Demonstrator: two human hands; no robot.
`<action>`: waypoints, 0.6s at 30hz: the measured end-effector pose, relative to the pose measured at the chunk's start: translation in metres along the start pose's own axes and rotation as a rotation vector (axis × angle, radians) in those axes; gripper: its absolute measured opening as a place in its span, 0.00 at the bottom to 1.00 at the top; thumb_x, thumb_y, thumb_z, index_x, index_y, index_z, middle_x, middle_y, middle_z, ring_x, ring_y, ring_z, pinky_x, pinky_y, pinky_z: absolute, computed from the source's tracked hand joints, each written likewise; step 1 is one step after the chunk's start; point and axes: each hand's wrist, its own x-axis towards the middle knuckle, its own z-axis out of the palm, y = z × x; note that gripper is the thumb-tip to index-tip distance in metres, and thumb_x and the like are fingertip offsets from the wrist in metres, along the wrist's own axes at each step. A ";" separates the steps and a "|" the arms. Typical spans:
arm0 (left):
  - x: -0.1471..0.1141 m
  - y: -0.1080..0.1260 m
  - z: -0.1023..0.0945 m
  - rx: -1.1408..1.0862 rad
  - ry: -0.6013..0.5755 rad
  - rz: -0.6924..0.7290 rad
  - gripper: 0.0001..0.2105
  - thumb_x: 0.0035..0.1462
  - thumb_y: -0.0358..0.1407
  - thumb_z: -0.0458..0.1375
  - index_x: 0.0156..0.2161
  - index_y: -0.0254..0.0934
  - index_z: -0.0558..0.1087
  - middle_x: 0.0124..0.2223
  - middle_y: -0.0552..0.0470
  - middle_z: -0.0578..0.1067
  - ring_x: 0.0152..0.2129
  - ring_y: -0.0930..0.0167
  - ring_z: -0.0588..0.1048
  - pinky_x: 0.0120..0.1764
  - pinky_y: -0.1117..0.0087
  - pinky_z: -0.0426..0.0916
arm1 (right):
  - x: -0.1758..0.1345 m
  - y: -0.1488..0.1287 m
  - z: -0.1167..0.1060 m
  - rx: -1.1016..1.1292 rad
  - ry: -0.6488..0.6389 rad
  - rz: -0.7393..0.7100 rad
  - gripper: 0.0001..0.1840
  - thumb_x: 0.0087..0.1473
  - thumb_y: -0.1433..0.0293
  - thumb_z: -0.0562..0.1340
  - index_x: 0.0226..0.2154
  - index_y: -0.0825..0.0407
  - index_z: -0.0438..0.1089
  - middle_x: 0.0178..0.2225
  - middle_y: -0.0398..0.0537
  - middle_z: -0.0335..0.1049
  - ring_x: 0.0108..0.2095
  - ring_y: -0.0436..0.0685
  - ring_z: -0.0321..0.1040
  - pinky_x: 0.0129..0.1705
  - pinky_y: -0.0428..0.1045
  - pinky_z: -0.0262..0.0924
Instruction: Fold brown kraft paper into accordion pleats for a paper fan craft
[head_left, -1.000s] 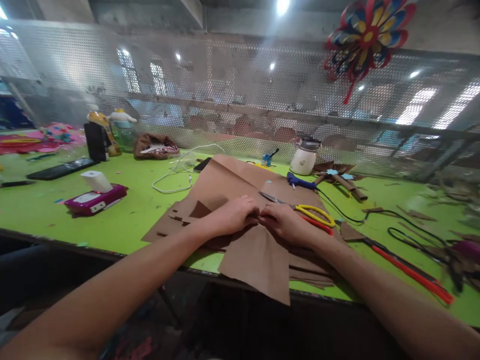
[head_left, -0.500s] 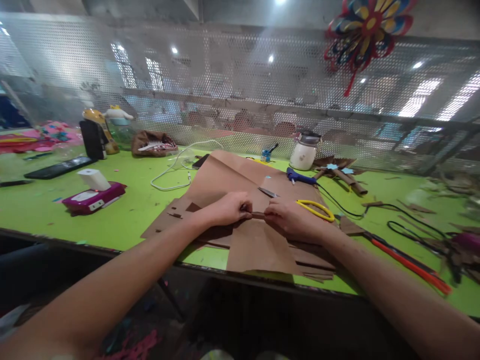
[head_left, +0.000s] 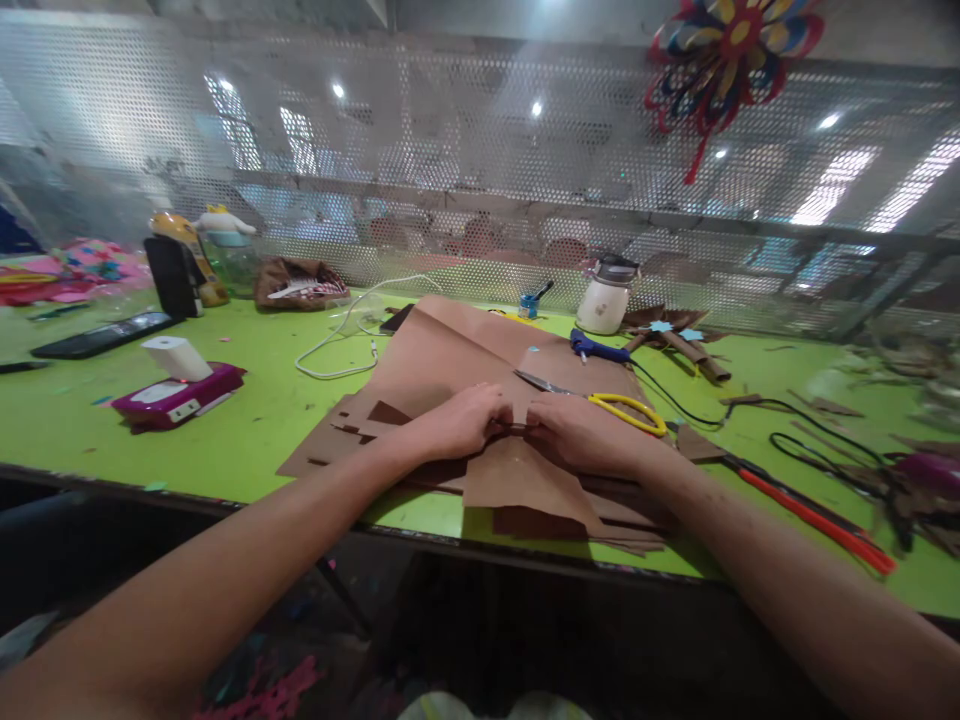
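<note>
A piece of brown kraft paper [head_left: 529, 485] lies at the front of the table, its far edge rolled or folded into a narrow strip. My left hand [head_left: 476, 418] grips the left part of that edge, fingers closed. At the right part, my right hand [head_left: 574, 430] is closed on the same edge, a small gap between the two hands. Under and behind them spreads a larger brown sheet [head_left: 457, 345]. Scissors with yellow handles [head_left: 628, 412] rest on it just beyond my right hand. Cut brown pieces [head_left: 322, 440] stick out beneath my left forearm.
A blue glue gun [head_left: 600, 347] with a black cord lies beyond the scissors. To the right is a red-handled cutter [head_left: 817, 520]. A purple power strip [head_left: 180, 396] with a white plug stands left. At the back are a white bottle [head_left: 604, 300] and a white cable [head_left: 330, 374].
Both hands have rolled or folded the paper's far edge further, bringing its near edge away from the table's front. The view has shifted slightly.
</note>
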 end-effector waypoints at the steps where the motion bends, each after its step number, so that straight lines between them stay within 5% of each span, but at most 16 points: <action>1: -0.001 0.001 -0.001 -0.009 -0.012 -0.003 0.07 0.51 0.26 0.50 0.34 0.35 0.69 0.33 0.50 0.67 0.30 0.71 0.65 0.32 0.72 0.59 | 0.000 0.000 -0.001 -0.013 -0.010 0.009 0.06 0.54 0.71 0.54 0.29 0.54 0.65 0.30 0.48 0.68 0.29 0.51 0.61 0.30 0.46 0.48; 18: -0.005 -0.001 -0.022 0.005 -0.185 0.056 0.13 0.53 0.26 0.50 0.41 0.38 0.72 0.35 0.50 0.68 0.32 0.71 0.67 0.34 0.73 0.59 | -0.015 0.006 -0.011 -0.106 -0.107 0.031 0.06 0.52 0.72 0.55 0.29 0.53 0.67 0.29 0.49 0.68 0.27 0.52 0.61 0.27 0.46 0.45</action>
